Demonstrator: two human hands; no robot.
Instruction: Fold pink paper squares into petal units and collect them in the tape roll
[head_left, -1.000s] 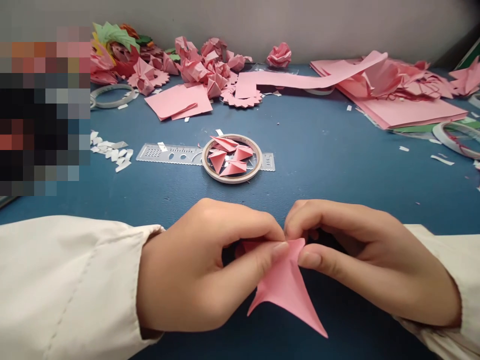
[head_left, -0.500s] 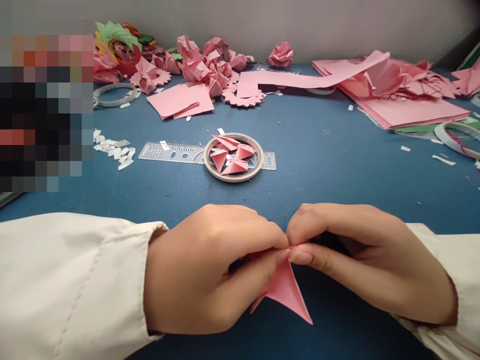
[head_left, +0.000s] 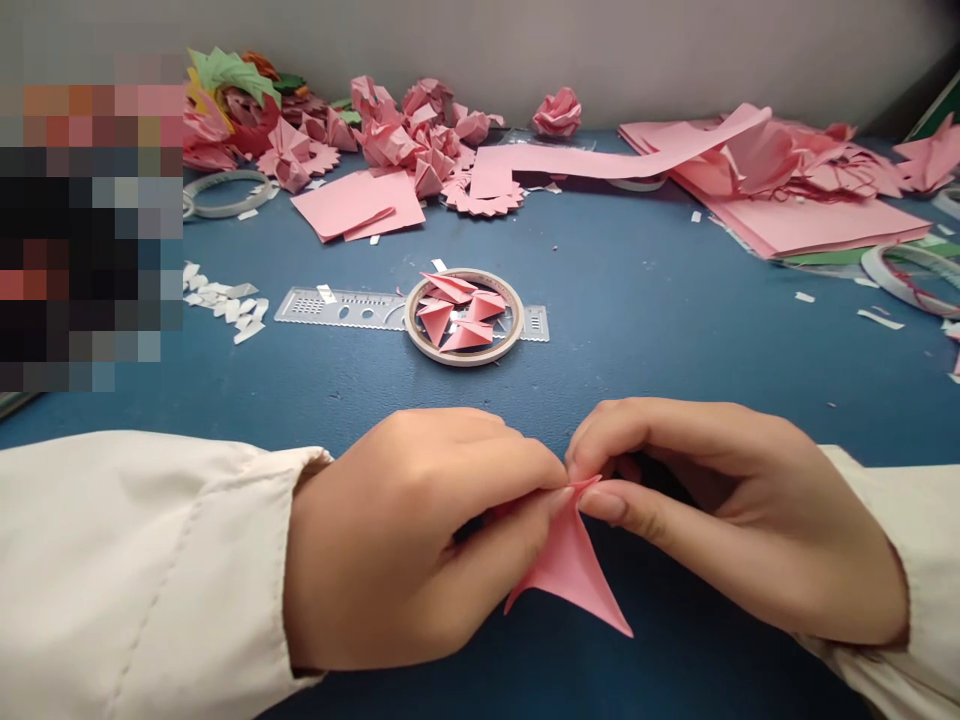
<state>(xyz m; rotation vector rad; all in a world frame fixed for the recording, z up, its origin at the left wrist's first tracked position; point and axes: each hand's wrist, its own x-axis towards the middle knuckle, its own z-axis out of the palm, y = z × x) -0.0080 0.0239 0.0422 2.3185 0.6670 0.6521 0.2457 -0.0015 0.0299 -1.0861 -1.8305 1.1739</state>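
Note:
A folded pink paper piece (head_left: 574,565) hangs between my hands, its long point angled down to the right. My left hand (head_left: 435,540) pinches its upper part between thumb and fingers. At its small top tip, the thumb and index finger of my right hand (head_left: 720,510) lie on either side of the paper, very near my left fingertips. Beyond them, a roll of tape (head_left: 415,345) lies on a clear stencil ruler (head_left: 352,308), with several small folded pink pieces (head_left: 471,333) inside its ring.
White paper scraps (head_left: 225,295) lie at the left. Pink folded flowers (head_left: 390,135), pink sheets (head_left: 840,225) and a long pink strip (head_left: 585,162) line the back of the blue table (head_left: 637,320). Another tape roll (head_left: 892,275) lies at the right.
My right fingers have parted slightly at the paper's top, showing more of its tip. The paper's lower point has swung a little up and to the right.

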